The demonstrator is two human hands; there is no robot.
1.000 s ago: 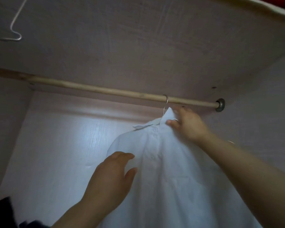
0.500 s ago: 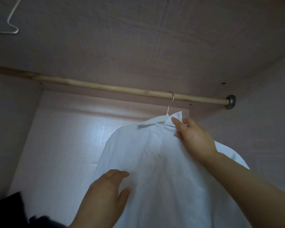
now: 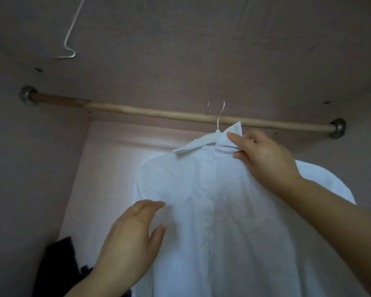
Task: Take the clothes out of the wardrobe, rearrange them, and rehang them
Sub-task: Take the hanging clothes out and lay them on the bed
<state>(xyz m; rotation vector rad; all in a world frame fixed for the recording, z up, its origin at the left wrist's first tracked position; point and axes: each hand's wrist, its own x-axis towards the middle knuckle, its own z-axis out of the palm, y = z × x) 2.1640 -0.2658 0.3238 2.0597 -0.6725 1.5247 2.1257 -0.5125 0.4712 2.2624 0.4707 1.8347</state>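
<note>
The wooden rod (image 3: 137, 111) crosses mid-frame between two metal end sockets (image 3: 337, 127), bare along its left stretch. Open space lies left of the white shirt (image 3: 223, 221) before the pale back panel (image 3: 107, 168). The shirt sits centre-right on a wire hanger (image 3: 219, 123); its hook curves above the rod, not resting on it. The right hand (image 3: 266, 159) reaches up from lower right and pinches the upturned collar (image 3: 234, 131) between thumb and fingers. The left hand (image 3: 131, 239) lies with relaxed, spread fingers on the shirt's front, holding nothing. The fabric is thin and softly creased. A dark garment (image 3: 58, 264) sits lower left, and a bent wire hook (image 3: 66, 57) hangs upper left.
</note>
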